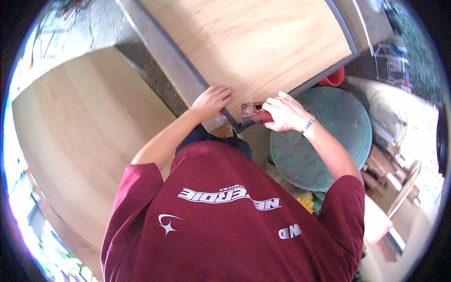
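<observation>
Tool (248, 113), red, at near corner of the panel (258, 42), wrapped in the right hand (284, 114); left hand (213, 102) half-curled over dark edging (324, 74), can't tell if gripping. Tool skid could catch those fingers; weak hold could let edging shift

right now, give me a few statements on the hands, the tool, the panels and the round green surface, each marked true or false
1. The right hand holds a red tool. True.
2. The left hand is at the dark edge of a pale wooden panel. True.
3. The tool is in the left hand. False: only the right hand holds it.
4. A second wooden panel lies off to the person's left. True.
5. The round green surface is on the person's left. False: the round green surface is on the right.
</observation>
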Available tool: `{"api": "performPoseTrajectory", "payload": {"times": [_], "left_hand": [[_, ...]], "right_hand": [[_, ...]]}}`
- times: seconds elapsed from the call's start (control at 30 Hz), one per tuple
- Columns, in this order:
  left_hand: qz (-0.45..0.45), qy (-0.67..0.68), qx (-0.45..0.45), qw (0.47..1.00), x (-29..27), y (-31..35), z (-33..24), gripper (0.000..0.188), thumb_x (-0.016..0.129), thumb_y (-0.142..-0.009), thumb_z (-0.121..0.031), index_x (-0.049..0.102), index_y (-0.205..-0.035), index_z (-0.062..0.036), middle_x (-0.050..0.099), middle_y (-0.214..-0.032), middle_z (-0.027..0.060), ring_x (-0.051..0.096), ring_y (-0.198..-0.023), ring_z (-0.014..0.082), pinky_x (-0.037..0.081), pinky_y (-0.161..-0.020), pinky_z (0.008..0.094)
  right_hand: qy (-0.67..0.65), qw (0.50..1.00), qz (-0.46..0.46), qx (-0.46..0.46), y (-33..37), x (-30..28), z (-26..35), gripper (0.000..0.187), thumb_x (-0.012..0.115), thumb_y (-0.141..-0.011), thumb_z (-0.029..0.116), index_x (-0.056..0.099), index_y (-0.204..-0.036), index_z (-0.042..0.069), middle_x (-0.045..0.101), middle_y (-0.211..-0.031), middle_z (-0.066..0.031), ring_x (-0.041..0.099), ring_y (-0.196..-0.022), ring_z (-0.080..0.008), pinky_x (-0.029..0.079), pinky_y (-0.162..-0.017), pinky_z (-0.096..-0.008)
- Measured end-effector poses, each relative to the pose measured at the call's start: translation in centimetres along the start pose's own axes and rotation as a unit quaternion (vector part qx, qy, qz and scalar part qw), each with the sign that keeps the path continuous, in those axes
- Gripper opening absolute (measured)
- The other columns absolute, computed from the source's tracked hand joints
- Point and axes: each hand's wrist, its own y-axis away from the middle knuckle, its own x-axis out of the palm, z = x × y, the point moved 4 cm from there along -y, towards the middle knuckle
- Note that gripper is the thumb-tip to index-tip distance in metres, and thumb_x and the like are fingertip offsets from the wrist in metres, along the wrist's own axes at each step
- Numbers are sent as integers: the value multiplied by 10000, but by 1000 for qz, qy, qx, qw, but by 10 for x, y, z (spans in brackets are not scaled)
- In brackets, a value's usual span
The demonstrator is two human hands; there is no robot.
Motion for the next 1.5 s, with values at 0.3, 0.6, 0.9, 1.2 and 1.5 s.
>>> {"api": "performPoseTrajectory", "payload": {"times": [0.3, 0.6, 0.9, 1.2, 1.5], "left_hand": [[-44, 92, -17, 995, -2, 8, -3, 523, 831, -597, -405, 712, -1028, -134, 519, -1443, 99, 472, -1345, 279, 391, -1094, 409], [-142, 31, 8, 989, 5, 8, -4, 391, 787, -599, -397, 725, -872, -124, 607, -1332, 105, 556, -1236, 256, 426, -1043, 384], [-107, 50, 3, 993, 2, 3, -2, 210, 639, -737, -266, 684, -873, -113, 576, -1393, 122, 556, -1254, 266, 460, -1003, 379], [-101, 50, -9, 994, -1, 0, -5, 216, 637, -737, -276, 682, -868, -110, 576, -1389, 106, 559, -1243, 266, 458, -996, 372], [-93, 38, -8, 995, 0, 1, -3, 260, 684, -726, -290, 685, -921, -117, 573, -1391, 90, 544, -1259, 262, 437, -1019, 380]], "right_hand": [[156, 957, 175, -173, -55, 7, 7, 476, 629, -849, 489, 645, -1038, 53, 675, -989, -142, 661, -966, -304, 434, -999, -462], [90, 955, 227, -167, -68, 14, 3, 544, 683, -801, 423, 620, -1163, 22, 658, -1098, -170, 628, -1096, -329, 449, -991, -476], [107, 948, 266, -137, -75, 13, 4, 533, 713, -770, 398, 638, -1157, 38, 684, -1057, -154, 665, -1047, -327, 424, -1048, -503], [106, 955, 235, -145, -70, 16, 1, 487, 720, -758, 419, 667, -1062, 42, 700, -988, -164, 680, -1002, -324, 411, -1048, -494], [113, 964, 192, -148, -69, 18, -3, 450, 754, -701, 366, 662, -1023, 65, 681, -980, -141, 666, -989, -310, 474, -910, -462]]}}
